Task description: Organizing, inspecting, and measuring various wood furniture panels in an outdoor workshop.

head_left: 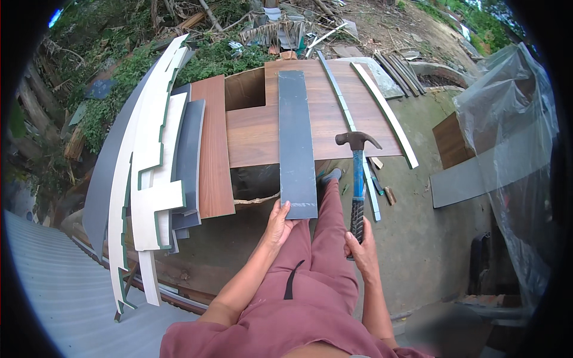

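Hammer (pixel 358 179) sits head-foremost in our gripping right hand (pixel 363 248); our left hand (pixel 278 225) pinches the near end of the grey board (pixel 296 143), probably steadying it, as the brown panel (pixel 253 137) beyond seemingly bears the rest.

A see-through plastic sheet (pixel 510 107) drapes at the right, partly over a brown panel (pixel 452 140) and a grey panel (pixel 459 181) on the concrete floor (pixel 412 238); dark slats (pixel 399 73) lie side by side near bare earth (pixel 412 30); leafy plants (pixel 122 98) grow at upper left; a pale corrugated sheet (pixel 48 286) fills the lower left; notched white boards (pixel 156 203) are stacked at the left
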`<act>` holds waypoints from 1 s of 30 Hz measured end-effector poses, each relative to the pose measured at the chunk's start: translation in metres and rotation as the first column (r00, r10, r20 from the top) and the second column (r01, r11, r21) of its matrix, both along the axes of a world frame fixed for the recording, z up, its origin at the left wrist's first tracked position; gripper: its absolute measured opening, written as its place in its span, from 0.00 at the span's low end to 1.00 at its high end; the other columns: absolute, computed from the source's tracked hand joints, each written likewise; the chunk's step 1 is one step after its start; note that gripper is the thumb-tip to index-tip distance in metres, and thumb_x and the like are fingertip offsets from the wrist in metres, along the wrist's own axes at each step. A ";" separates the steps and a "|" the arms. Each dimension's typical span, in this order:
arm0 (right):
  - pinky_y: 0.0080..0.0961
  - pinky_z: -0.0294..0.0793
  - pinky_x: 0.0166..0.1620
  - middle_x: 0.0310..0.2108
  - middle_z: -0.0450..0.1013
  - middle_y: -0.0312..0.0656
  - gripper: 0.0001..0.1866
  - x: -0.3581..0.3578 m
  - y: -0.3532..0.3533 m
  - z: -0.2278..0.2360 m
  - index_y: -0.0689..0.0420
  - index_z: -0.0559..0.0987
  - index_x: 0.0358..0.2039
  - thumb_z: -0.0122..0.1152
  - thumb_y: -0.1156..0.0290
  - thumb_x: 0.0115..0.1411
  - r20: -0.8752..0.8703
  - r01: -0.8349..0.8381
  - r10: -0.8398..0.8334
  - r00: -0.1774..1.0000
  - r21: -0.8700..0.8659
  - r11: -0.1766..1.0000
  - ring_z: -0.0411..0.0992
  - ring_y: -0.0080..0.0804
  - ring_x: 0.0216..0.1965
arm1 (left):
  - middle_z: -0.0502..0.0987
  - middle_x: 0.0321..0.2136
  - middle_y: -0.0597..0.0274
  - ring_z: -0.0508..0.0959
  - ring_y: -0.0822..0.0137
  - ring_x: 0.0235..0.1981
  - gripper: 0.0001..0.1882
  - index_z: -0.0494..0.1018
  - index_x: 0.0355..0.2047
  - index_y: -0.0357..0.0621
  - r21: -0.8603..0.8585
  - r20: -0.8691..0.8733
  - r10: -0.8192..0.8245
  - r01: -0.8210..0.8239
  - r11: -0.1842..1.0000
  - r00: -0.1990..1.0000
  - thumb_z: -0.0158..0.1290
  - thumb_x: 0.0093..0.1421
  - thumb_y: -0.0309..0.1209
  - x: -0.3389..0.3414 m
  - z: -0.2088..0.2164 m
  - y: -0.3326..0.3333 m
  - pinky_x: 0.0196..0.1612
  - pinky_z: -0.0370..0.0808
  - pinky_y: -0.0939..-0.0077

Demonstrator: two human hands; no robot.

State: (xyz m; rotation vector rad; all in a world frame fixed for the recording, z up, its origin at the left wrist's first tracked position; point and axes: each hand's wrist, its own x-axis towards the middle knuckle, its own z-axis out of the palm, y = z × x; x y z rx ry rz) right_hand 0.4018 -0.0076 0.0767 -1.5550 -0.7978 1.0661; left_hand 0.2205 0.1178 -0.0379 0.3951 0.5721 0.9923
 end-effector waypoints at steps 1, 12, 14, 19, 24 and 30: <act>0.19 0.64 0.19 0.20 0.66 0.34 0.28 -0.005 -0.005 -0.008 0.62 0.61 0.57 0.59 0.70 0.58 0.005 0.049 -0.049 0.999 -0.022 0.999 0.64 0.19 0.17 | 0.71 0.46 0.58 0.74 0.62 0.47 0.19 0.59 0.54 0.45 -0.014 0.000 -0.020 0.020 1.000 1.000 0.47 0.65 0.36 0.005 -0.002 -0.001 0.49 0.75 0.57; 0.16 0.66 0.27 0.25 0.69 0.35 0.27 0.009 0.059 -0.003 0.61 0.66 0.56 0.58 0.72 0.56 0.187 0.023 -0.020 0.982 -0.012 1.000 0.65 0.19 0.22 | 0.58 0.58 0.42 0.59 0.50 0.62 0.31 0.56 0.59 0.36 0.555 -0.832 0.458 0.445 0.703 0.314 0.51 0.60 0.37 -0.029 0.090 0.067 0.60 0.59 0.61; 0.13 0.61 0.23 0.22 0.66 0.32 0.26 0.021 0.092 -0.004 0.61 0.66 0.57 0.57 0.71 0.58 0.146 0.033 -0.031 0.989 -0.014 0.999 0.61 0.16 0.19 | 0.60 0.57 0.40 0.60 0.47 0.60 0.28 0.61 0.56 0.35 0.669 -0.741 0.600 0.411 0.620 0.301 0.53 0.58 0.36 0.008 0.099 0.124 0.60 0.59 0.60; 0.25 0.71 0.36 0.32 0.75 0.45 0.26 0.032 0.179 -0.019 0.63 0.68 0.56 0.57 0.67 0.58 0.530 -0.011 -0.002 0.848 0.022 1.000 0.73 0.28 0.30 | 0.71 0.46 0.48 0.67 0.47 0.52 0.17 0.74 0.43 0.41 0.754 -0.645 0.733 0.333 0.566 0.217 0.56 0.54 0.33 0.087 0.065 0.289 0.55 0.64 0.57; 0.24 0.69 0.28 0.26 0.72 0.39 0.27 0.044 0.239 -0.018 0.60 0.68 0.57 0.57 0.66 0.57 0.608 -0.031 -0.005 0.794 0.049 0.998 0.68 0.23 0.22 | 0.72 0.43 0.53 0.69 0.48 0.49 0.11 0.75 0.37 0.46 0.614 -0.767 0.640 0.352 0.706 0.054 0.57 0.53 0.32 0.122 0.063 0.368 0.53 0.65 0.55; 0.32 0.71 0.41 0.37 0.75 0.53 0.27 0.060 0.298 -0.014 0.59 0.68 0.57 0.57 0.66 0.57 0.632 -0.041 0.032 0.774 0.000 0.999 0.75 0.40 0.36 | 0.72 0.41 0.56 0.67 0.49 0.50 0.06 0.77 0.30 0.48 0.661 -0.673 0.729 0.342 0.668 -0.124 0.57 0.51 0.32 0.156 0.030 0.419 0.52 0.65 0.56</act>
